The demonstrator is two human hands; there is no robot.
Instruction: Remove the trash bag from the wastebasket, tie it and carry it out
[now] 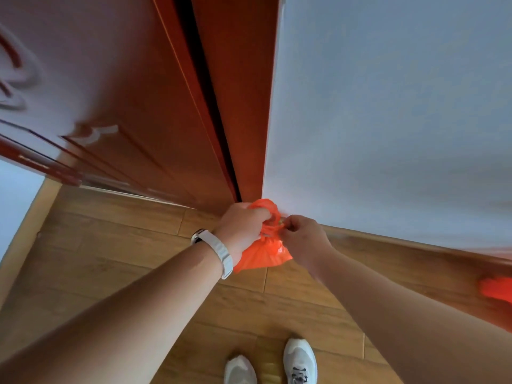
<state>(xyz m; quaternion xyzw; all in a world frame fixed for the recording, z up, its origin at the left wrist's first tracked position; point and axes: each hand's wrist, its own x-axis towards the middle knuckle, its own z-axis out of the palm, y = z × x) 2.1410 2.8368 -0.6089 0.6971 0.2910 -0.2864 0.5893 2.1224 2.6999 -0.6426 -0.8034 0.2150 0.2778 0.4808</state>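
White sneakers (285, 364) stand planted on the wood floor (116, 245) at the near edge. Further out, both arms reach for the orange trash bag (263, 253), held up clear of the floor. The left hand (241, 228) is fisted around its bunched neck; the right hand (302, 239) pinches a twisted strand at the knot. Pull unevenly and that thin plastic could tear, or the knot slip loose. Fingers hide the knot. Beyond, door (138, 106) and wall (388, 106) blur; an orange shape (496, 289) at the right edge is unreadable.
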